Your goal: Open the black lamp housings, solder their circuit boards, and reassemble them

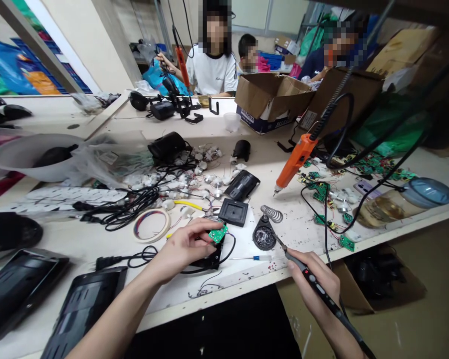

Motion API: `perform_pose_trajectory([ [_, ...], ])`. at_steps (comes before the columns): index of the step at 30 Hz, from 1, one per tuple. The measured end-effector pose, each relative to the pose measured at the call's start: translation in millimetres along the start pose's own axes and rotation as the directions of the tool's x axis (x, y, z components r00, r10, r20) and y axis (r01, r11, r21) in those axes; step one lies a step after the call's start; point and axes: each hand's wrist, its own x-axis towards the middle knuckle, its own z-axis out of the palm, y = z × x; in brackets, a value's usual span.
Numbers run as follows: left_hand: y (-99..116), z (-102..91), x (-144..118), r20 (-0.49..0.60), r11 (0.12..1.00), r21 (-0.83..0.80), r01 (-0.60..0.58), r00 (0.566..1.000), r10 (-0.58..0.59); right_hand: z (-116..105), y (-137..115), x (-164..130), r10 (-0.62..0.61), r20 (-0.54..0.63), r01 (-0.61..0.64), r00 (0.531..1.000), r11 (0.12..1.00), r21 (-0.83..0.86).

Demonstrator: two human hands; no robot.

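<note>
My left hand is closed with its fingertips pinching a small green circuit board above an open black housing. Wires run around that housing, and part of it is hidden under my fingers. In my right hand is a black soldering iron with a small red light on its handle, gripped like a pen. Its tip points toward a black iron stand filled with metal wool; contact I cannot tell. A coiled spring holder rises from the stand. A blue-ended screwdriver lies between my hands.
An orange electric screwdriver hangs over the bench. Small motors, cables, a tape roll and black housings surround the work spot. Right are circuit boards and a jar. People sit across.
</note>
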Motion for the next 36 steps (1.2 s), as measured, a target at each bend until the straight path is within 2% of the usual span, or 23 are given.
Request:
perform_pose_trajectory([
  [5, 1.2, 0.3, 0.4, -0.003, 1.000, 0.013, 0.017, 1.000, -0.017, -4.2, -2.5, 1.9, 0.010, -0.057, -0.009, 0.998, 1.000, 0.019],
  [11, 0.4, 1.3, 1.3, -0.006, 1.000, 0.015, 0.010, 1.000, -0.010, -7.7, 2.1, 0.5, -0.090, -0.017, 0.089, 0.996, 0.996, -0.032],
  [16, 0.3, 0.3, 1.5, -0.005, 1.000, 0.015, 0.008, 1.000, -0.007, -4.7, 2.4, -0.8, -0.094, -0.042, 0.092, 0.995, 0.995, -0.044],
  [25, -1.7, -0.5, 0.0, 0.002, 1.000, 0.011, 0.002, 1.000, -0.002, -6.6, -18.8, -1.0, -0.136, -0.052, 0.137, 0.989, 0.990, 0.030],
  [29, -3.1, -1.3, 0.0, 0.009, 1.000, -0.002, -0.013, 1.000, 0.013, 11.4, -37.2, 0.5, -0.091, -0.057, 0.097, 0.994, 0.988, 0.117],
  [36, -3.4, -0.9, -0.6, 0.024, 0.999, -0.035, -0.012, 1.000, 0.013, 77.5, -67.1, 30.9, -0.106, -0.148, 0.142, 0.983, 0.955, 0.260],
])
